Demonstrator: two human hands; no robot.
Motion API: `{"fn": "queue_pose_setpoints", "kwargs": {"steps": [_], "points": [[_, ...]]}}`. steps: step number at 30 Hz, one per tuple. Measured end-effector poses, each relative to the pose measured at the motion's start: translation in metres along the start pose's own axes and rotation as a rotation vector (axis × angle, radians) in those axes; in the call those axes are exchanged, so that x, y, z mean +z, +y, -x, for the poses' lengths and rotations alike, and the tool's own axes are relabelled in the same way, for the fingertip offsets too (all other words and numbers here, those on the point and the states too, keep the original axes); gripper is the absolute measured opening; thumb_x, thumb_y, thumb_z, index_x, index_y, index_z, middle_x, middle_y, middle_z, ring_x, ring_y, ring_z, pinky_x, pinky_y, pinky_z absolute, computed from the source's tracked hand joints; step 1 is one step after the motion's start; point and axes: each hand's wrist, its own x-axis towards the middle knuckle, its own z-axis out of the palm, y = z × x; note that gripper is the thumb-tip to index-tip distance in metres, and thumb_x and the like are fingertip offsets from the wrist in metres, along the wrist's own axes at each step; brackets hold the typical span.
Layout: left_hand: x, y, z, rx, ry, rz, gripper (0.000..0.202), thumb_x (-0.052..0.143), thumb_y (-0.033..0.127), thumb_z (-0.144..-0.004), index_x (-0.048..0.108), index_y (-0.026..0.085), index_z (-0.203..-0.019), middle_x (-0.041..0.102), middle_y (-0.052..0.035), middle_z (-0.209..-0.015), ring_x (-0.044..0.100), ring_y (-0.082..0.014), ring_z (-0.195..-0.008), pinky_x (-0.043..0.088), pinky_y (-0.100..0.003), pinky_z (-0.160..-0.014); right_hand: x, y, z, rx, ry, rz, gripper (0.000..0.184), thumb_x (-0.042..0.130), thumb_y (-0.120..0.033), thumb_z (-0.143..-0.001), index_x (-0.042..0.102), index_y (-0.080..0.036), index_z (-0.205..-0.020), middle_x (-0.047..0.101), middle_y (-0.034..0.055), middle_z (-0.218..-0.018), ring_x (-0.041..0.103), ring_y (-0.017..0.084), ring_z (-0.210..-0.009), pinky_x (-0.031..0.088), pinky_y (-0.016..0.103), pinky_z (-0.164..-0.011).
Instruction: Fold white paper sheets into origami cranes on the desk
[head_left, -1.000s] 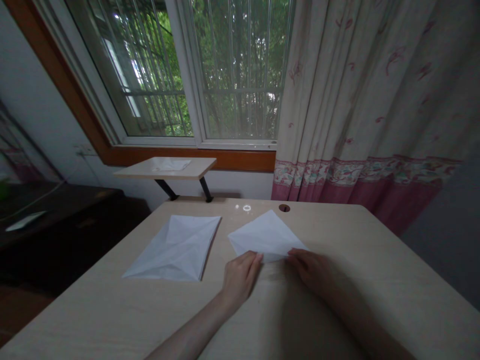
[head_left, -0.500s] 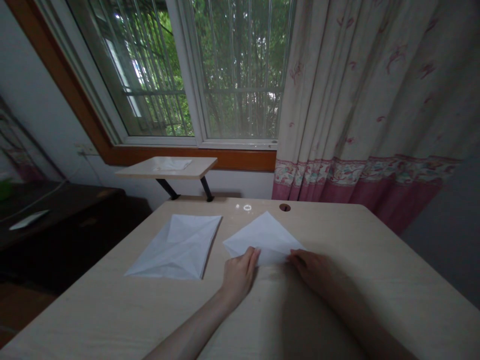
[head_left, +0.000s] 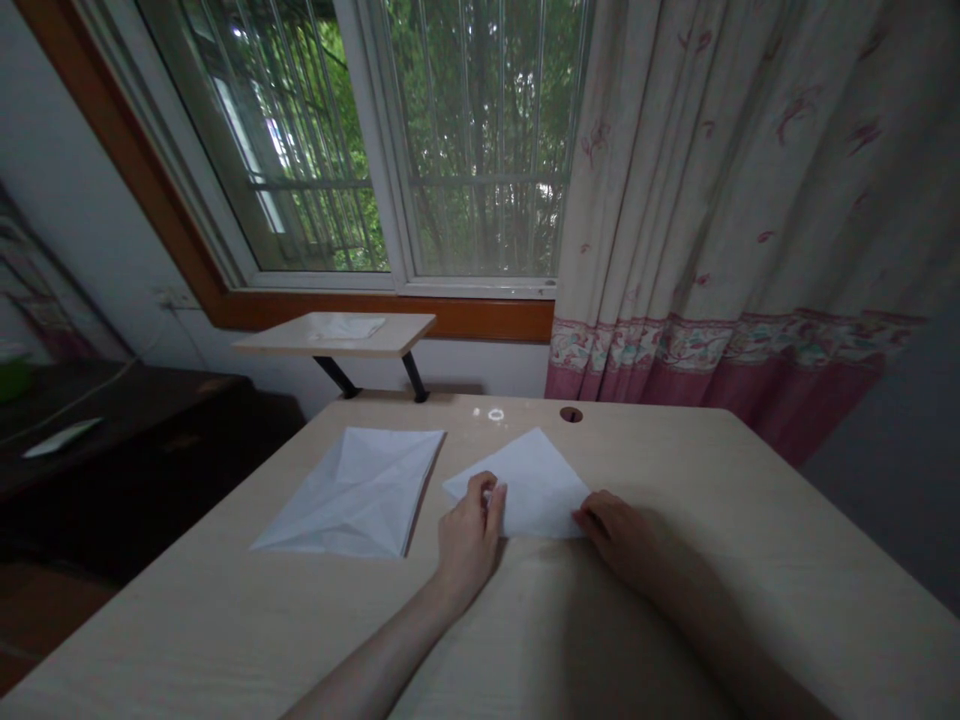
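A folded white sheet of paper (head_left: 536,485) lies on the table in front of me, its top corner pointing away. My left hand (head_left: 469,535) is at the sheet's left side, with curled index finger and thumb pinched near its left corner. A bit of white shows between those fingertips. My right hand (head_left: 619,535) pinches the lower right edge, thumb and fingers together; its other fingers are in shadow. To the left, apart from both hands, rests a stack of creased white paper (head_left: 360,490), roughly square.
The pale wooden table (head_left: 225,640) has a round cable hole (head_left: 571,414) near its back edge. A small raised shelf (head_left: 300,343) on black legs holds a white paper or tissue (head_left: 349,327). A dark cabinet (head_left: 150,430) stands left, a floral curtain (head_left: 675,250) hangs right.
My left hand has shifted slightly left and away from me, its index finger now lifted and curled. The sheet's lower edge lies flatter and more of its front shows. My right hand has barely moved.
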Motion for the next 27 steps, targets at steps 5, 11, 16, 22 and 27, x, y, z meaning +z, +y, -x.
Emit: {"fn": "queue_pose_setpoints", "kwargs": {"steps": [5,11,16,22,27], "points": [[-0.001,0.003,0.002,0.420,0.273,0.109,0.027,0.050,0.026,-0.093,0.045,0.020,-0.119,0.058,-0.0126,-0.122,0.058,-0.0250,-0.111,0.047,-0.041,-0.091,-0.005,-0.006,0.001,0.058,-0.078,0.029,0.029,0.038,-0.030,-0.096,0.058,-0.020,-0.079,0.067,0.0058,-0.084,0.061,0.018,-0.077,0.041,0.028,-0.071],[-0.008,0.015,0.008,0.677,0.241,0.042,0.031,0.050,0.012,-0.088,0.047,0.020,-0.118,0.056,-0.0122,-0.122,0.049,-0.0258,-0.120,0.042,-0.043,-0.099,-0.008,-0.013,0.002,0.007,-0.075,0.059,0.029,0.037,-0.027,-0.096,0.060,-0.021,-0.079,0.069,0.0057,-0.083,0.064,0.019,-0.077,0.042,0.029,-0.070],[-0.007,0.018,0.010,0.729,0.149,-0.087,0.025,0.050,0.014,-0.088,0.058,0.022,-0.109,0.053,-0.0108,-0.128,0.045,-0.0281,-0.123,0.039,-0.045,-0.102,-0.012,-0.016,0.005,-0.013,-0.067,0.123,0.030,0.037,-0.026,-0.095,0.061,-0.021,-0.078,0.070,0.0056,-0.081,0.065,0.019,-0.073,0.043,0.030,-0.067],[-0.003,0.019,0.008,0.616,0.090,-0.156,0.021,0.055,0.021,-0.089,0.065,0.024,-0.107,0.042,-0.0117,-0.139,0.035,-0.0322,-0.129,0.035,-0.054,-0.105,0.000,-0.014,0.010,-0.005,-0.015,0.099,0.028,0.036,-0.026,-0.096,0.060,-0.023,-0.081,0.069,0.0038,-0.078,0.065,0.018,-0.068,0.043,0.029,-0.064],[-0.002,0.017,0.005,0.553,0.022,-0.131,0.022,0.058,0.021,-0.088,0.065,0.023,-0.109,0.037,-0.0120,-0.142,0.029,-0.0354,-0.132,0.034,-0.059,-0.105,0.014,-0.013,0.014,0.000,0.010,0.082,0.028,0.035,-0.024,-0.096,0.060,-0.023,-0.084,0.070,0.0044,-0.080,0.065,0.019,-0.069,0.044,0.030,-0.063]]}}
